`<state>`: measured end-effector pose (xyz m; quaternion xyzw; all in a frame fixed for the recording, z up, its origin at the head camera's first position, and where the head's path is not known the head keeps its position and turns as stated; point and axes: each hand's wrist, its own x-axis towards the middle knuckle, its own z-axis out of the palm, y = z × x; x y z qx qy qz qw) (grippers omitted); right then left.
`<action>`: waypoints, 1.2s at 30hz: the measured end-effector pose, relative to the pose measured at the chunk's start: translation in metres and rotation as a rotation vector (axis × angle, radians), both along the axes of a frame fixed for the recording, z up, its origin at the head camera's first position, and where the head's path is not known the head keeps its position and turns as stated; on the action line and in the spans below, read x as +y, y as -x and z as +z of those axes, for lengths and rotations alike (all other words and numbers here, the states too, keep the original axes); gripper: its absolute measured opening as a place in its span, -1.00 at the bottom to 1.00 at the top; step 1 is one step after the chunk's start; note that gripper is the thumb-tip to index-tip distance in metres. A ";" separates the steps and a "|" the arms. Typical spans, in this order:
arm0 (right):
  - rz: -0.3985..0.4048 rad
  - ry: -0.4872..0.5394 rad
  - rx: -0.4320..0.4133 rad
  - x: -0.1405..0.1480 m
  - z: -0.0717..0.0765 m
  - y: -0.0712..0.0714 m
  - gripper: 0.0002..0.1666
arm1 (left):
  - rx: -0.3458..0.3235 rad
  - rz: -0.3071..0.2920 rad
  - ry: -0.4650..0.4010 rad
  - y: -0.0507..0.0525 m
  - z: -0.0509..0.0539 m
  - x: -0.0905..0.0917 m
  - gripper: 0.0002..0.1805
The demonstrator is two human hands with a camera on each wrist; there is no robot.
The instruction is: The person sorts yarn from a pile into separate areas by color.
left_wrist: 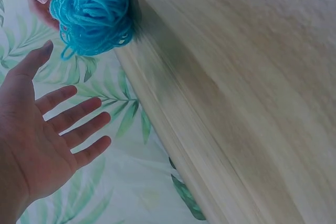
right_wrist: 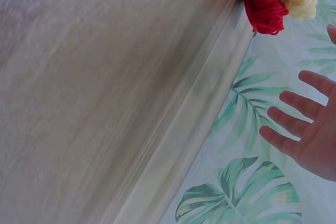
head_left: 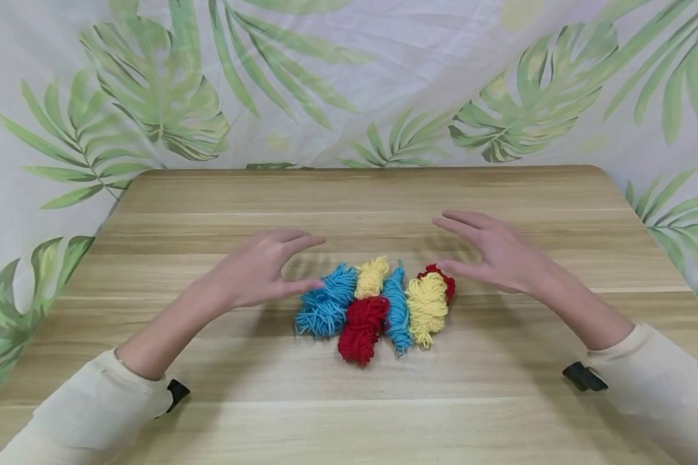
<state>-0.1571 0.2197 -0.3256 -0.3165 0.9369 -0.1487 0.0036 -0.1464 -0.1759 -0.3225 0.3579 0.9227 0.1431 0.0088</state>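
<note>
Nearest was a red yarn bundle on the table, then 2 blue bundles, 2 yellow bundles and a second red bundle, touching. So 6 looked gathered already; couldn't tell what was left. Left hand and right hand flanked them, fingers loosely spread, holding nothing.

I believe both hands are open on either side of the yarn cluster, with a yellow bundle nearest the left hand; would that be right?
Not quite: it is a blue bundle, not a yellow one, that lies nearest the left hand, as the head view shows. The rest is right.
</note>
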 end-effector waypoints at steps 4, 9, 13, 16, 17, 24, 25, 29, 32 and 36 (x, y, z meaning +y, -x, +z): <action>0.004 0.005 -0.007 -0.003 0.000 -0.002 -0.12 | -0.003 -0.012 -0.006 -0.001 0.001 0.003 -0.17; 0.040 0.052 -0.020 -0.006 -0.002 -0.005 -0.19 | -0.017 -0.015 -0.018 -0.002 0.000 0.006 -0.18; 0.087 0.120 -0.016 -0.007 -0.003 -0.007 -0.27 | -0.025 -0.017 -0.037 -0.003 -0.001 0.010 -0.21; 0.113 0.152 -0.005 -0.009 -0.003 -0.008 -0.36 | -0.024 -0.027 -0.041 -0.003 -0.003 0.015 -0.24; 0.120 0.159 -0.003 -0.009 -0.004 -0.009 -0.38 | -0.027 -0.030 -0.043 -0.004 -0.004 0.016 -0.25; 0.172 0.186 -0.028 -0.012 -0.005 -0.011 -0.49 | -0.034 -0.048 -0.059 -0.003 -0.002 0.024 -0.29; 0.178 0.191 -0.034 -0.012 -0.005 -0.012 -0.51 | -0.039 -0.047 -0.063 -0.003 -0.001 0.024 -0.30; 0.192 0.209 -0.047 -0.013 -0.005 -0.012 -0.55 | -0.060 -0.044 -0.071 -0.001 0.001 0.026 -0.30; 0.186 0.217 -0.054 -0.012 -0.005 -0.013 -0.57 | -0.074 -0.048 -0.072 -0.001 0.001 0.027 -0.29; 0.180 0.214 -0.061 -0.012 -0.005 -0.014 -0.57 | -0.086 -0.064 -0.075 -0.003 -0.001 0.027 -0.30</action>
